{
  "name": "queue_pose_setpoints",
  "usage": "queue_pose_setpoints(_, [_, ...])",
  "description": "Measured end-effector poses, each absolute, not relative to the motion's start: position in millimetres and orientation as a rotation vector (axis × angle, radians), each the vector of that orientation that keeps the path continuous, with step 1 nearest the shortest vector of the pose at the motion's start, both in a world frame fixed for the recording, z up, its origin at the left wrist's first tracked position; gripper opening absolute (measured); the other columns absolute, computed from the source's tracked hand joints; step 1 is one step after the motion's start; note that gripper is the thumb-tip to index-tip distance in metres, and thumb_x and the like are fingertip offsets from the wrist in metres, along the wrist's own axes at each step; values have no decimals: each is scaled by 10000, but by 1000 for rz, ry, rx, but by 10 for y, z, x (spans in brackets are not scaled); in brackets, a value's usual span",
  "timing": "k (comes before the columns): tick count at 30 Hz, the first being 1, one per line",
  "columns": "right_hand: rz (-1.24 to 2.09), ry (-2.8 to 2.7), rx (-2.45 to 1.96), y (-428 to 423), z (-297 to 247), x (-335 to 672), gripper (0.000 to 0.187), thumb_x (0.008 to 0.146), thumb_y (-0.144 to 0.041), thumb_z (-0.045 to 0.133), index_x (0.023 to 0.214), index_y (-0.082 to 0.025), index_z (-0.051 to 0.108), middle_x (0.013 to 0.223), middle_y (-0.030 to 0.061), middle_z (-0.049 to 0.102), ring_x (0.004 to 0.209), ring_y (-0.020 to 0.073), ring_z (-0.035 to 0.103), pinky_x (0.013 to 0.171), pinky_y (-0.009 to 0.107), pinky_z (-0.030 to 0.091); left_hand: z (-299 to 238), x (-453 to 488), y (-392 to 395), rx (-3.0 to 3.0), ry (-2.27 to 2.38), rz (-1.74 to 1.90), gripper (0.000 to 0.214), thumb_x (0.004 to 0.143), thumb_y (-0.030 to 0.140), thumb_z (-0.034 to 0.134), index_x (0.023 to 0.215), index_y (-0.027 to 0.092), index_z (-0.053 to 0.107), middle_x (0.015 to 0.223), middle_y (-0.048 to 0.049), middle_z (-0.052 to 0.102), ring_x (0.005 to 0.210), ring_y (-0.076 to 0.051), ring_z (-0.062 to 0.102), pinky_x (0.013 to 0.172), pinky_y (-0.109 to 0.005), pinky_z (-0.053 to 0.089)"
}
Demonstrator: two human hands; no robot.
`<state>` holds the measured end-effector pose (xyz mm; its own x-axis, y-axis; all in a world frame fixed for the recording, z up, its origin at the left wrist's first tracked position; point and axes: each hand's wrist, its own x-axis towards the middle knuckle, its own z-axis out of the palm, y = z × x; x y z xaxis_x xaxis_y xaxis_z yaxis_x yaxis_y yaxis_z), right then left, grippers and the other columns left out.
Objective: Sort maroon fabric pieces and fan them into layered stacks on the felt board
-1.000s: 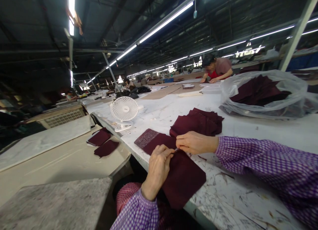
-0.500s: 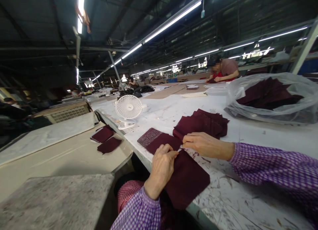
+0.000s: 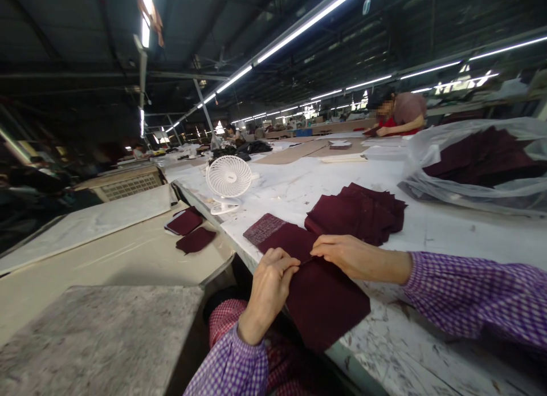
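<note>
Whitish worktable [image 3: 282, 182], left hand [image 3: 270, 288], fingers pinching maroon panel [image 3: 327, 307] by its edge, right hand [image 3: 361, 259] shifted closer, fingers pinching too

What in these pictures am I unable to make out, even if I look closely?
- Head view: the edge pinched by the left hand and right hand on the dark maroon fabric piece; their fingers cover it.
- Head view: how many pieces make up the fanned maroon fabric pile; overlapping layers hide one another.
- Head view: the clear plastic bag's right end; the picture's edge cuts it off.
</note>
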<state>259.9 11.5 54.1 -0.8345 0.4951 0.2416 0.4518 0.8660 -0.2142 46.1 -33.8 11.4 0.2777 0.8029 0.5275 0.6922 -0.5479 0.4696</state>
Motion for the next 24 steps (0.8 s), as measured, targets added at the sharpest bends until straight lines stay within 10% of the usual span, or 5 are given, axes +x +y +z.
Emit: queue_pose_setpoints(24, [-250, -3150, -656, -38, 803, 2340, 632, 727, 29, 419, 1310, -199, 504, 868, 99, 521, 761, 188, 497, 705, 313, 421, -5, 205, -446, 2434, 1398, 1237, 163, 895, 237, 485, 924, 186, 637, 843, -39, 583, 806, -156, 503, 723, -288, 445])
